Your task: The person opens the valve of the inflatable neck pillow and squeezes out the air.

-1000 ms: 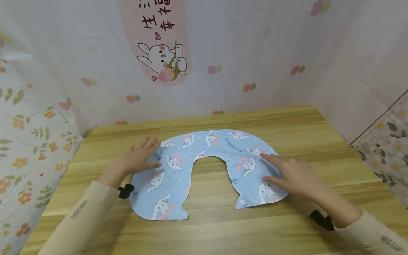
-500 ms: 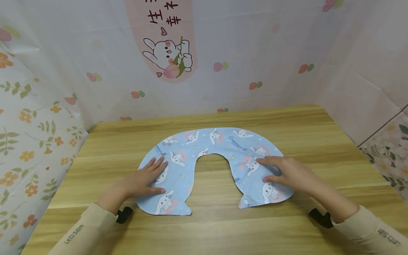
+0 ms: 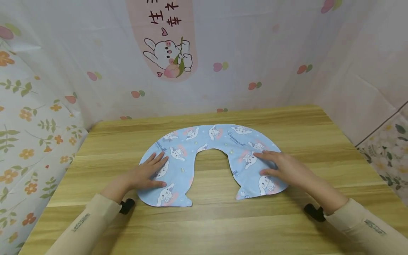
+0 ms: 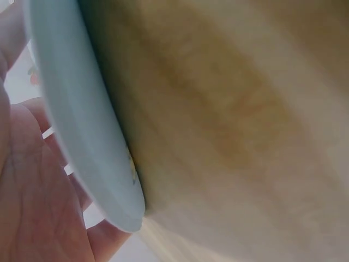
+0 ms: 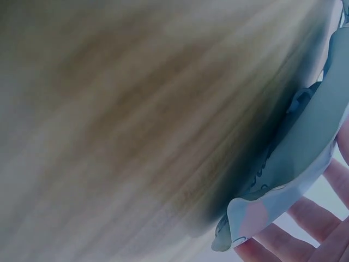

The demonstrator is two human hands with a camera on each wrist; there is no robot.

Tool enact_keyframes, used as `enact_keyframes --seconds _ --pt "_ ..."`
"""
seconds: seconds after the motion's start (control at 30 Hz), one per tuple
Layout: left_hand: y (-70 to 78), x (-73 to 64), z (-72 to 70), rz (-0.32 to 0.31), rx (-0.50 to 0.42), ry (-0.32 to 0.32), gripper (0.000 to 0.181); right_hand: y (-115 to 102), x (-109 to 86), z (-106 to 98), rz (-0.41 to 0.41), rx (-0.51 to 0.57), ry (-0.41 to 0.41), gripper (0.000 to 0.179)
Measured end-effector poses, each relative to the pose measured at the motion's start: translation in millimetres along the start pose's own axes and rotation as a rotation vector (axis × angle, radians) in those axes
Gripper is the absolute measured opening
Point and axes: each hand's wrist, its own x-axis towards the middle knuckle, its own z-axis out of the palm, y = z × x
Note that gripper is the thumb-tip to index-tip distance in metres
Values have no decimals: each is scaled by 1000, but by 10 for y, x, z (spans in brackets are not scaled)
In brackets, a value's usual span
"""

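On the table lies a light blue U-shaped cloth piece [image 3: 220, 140], printed with white long-eared cartoon dogs, its two ends towards me. My left hand [image 3: 141, 176] rests on the left arm of the U, fingers spread and nearly straight. Fingertips of my right hand [image 3: 287, 169] touch the right arm, the thumb apart from the fingers. In the left wrist view the cloth's pale edge [image 4: 82, 114] runs past my palm. The right wrist view has the cloth [image 5: 305, 142] curving beside my fingers, with a loose fold at its edge.
The wood-grain table [image 3: 207, 226] stretches around the cloth. Behind it hangs a white sheet [image 3: 255, 46] with fruit prints and a rabbit drawing. Flowered sheets [image 3: 35, 124] close off the left and right sides.
My left hand has come down from the cloth's outer upper-left edge onto its left arm. Over the last half second the cloth shifts slightly away from me, both hands still on it.
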Motion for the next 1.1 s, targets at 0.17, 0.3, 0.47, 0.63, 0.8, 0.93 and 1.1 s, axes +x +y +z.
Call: enact_keyframes --seconds 0.17,0.3,0.47,0.63,0.8,0.93,1.1 --pt "-52 92 -35 -25 -18 -23 98 46 99 -7 19 35 -26 63" --pt "-63 168 -59 -50 -12 -32 106 90 184 -35 28 58 -45 64" --pt "-38 239 -77 -58 16 -26 116 145 273 -68 35 52 -49 64" --pt "-47 295 -108 -75 33 -28 118 170 337 -86 45 41 -47 63" --pt "-67 334 -147 -89 36 -46 119 189 396 -68 58 33 -55 63" --pt "-98 359 -172 -89 29 -49 118 201 440 -55 71 31 -65 64" --pt "-141 395 -179 -102 24 -47 117 213 497 -59 74 26 -70 65"
